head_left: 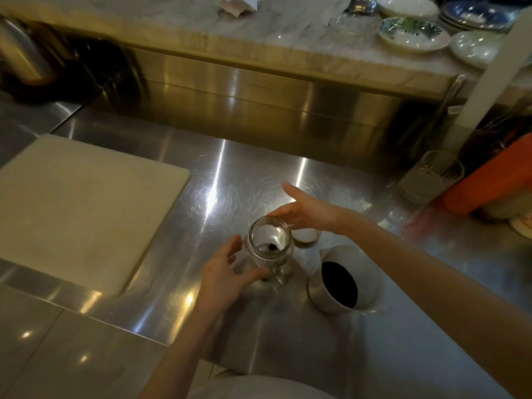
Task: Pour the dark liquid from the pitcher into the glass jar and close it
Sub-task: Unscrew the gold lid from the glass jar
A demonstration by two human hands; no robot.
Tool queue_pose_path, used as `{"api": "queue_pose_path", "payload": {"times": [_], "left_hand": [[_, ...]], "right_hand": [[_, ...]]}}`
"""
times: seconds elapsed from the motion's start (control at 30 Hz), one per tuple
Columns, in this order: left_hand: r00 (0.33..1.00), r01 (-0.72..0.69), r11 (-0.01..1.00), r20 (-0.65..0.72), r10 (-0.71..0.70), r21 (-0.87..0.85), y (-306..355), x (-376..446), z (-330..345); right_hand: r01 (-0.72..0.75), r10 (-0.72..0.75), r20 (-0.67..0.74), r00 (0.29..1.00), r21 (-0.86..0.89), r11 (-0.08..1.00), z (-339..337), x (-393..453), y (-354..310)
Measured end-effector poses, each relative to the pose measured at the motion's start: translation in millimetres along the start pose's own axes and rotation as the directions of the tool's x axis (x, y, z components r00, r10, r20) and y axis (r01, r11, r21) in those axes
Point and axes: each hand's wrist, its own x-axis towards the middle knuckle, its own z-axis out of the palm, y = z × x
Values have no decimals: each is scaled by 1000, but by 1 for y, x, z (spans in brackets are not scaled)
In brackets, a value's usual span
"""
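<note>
While most of the view is taken up by the steel counter (259, 168), a pale cutting board (83, 208) lies flat on its left part, well apart from the jar. Beyond the counter's back edge, a marble shelf (178, 21) carries stacked plates and bowls (414, 33) at its right end. At the counter's right edge an orange container (489, 182) stands just beside a clear tumbler (431, 177).

Nearer the person, the pitcher (345, 280) stands upright with dark liquid (339, 283) inside, just right of the glass jar (270, 249). That jar stands upright and uncapped, nearly empty. A white lid (306, 234), probably the jar's, lies just behind it.

Left hand (224, 275): fingers spread and relaxed beside the jar's lower left side, gripping nothing. Right hand (305, 208): fingers straight, hovering above the lid, holding nothing.
</note>
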Motion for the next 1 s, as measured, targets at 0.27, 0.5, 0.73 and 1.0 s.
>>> {"api": "queue_pose_path", "payload": {"times": [0.27,0.5,0.73,1.0], "left_hand": [[994,-5,982,105,25,-189,8,12,-14],[995,-88,993,46,92,-75,19,-10,7],[965,-263,920,90,247,290,27,-7,24],[938,-249,958,280,203,139,28,23,12]], "right_hand": [[24,-33,-203,979,-47,999,-5,-26,21],[97,-81,-250,965,51,994,-1,-21,14],[48,-50,-157,986,-19,999,13,-24,12],[72,-69,-317,946,-1,997,12,-51,27]]}}
